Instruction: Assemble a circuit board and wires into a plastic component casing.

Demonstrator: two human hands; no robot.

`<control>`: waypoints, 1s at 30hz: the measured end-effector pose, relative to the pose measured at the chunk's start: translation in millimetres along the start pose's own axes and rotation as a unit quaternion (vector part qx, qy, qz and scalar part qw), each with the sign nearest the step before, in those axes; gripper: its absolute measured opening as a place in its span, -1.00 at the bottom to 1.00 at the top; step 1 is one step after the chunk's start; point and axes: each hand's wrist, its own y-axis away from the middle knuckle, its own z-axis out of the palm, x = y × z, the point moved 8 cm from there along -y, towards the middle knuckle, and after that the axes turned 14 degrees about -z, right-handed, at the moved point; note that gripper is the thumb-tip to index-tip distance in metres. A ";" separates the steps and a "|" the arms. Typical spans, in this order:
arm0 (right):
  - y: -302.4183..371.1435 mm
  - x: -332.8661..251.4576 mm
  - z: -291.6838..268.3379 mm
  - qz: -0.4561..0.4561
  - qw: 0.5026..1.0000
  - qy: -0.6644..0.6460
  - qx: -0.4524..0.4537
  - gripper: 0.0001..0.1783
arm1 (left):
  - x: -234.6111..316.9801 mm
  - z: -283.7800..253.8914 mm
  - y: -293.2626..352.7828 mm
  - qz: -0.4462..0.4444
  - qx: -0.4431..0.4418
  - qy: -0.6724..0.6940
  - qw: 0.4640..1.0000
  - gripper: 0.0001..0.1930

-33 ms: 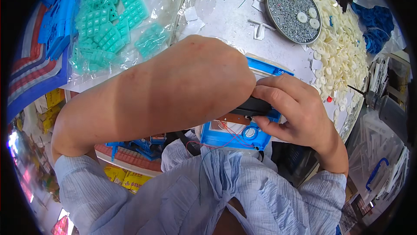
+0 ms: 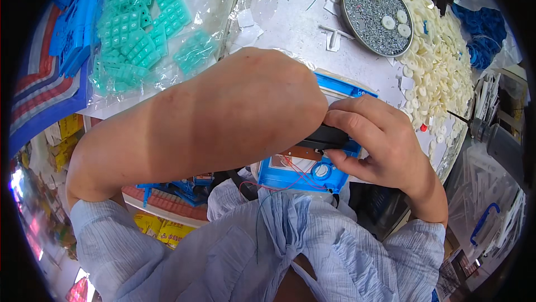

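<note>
A blue plastic casing (image 2: pixel 268 176) lies at the table's near edge, close to my body. Inside it are a brown circuit board (image 2: pixel 301 153), thin red wires (image 2: pixel 296 169) and a round white disc (image 2: pixel 320 170). Across its middle sits a long black plastic part (image 2: pixel 326 136). My right hand (image 2: pixel 385 143) grips the right end of that part between thumb and fingers. My left hand (image 2: pixel 279 92) reaches over the casing from the left, back upward; its fingers are hidden beneath it. Beyond both hands shows another blue panel edge (image 2: pixel 343 85).
Green keypad sheets (image 2: pixel 134 34) on clear plastic fill the far left, beside stacked blue casings (image 2: pixel 75 28). A round tray (image 2: pixel 342 8) of screws stands at the far right, next to a heap of cream discs (image 2: pixel 438 67). A power screwdriver (image 2: pixel 494 134) hangs at right.
</note>
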 end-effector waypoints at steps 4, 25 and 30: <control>-0.3 0.2 0.3 0.003 1.000 -0.005 0.000 -0.47 | 0.2 -2.3 4.2 -0.005 0.009 0.034 0.999 -0.91; -10.9 -17.3 7.4 0.011 0.981 0.103 -0.166 -0.45 | -21.1 13.5 3.8 -0.148 -0.029 0.114 0.982 -0.87; -12.9 -17.7 5.5 0.028 0.977 0.088 -0.193 -0.46 | -30.7 16.0 3.9 -0.276 -0.102 0.183 0.938 -0.83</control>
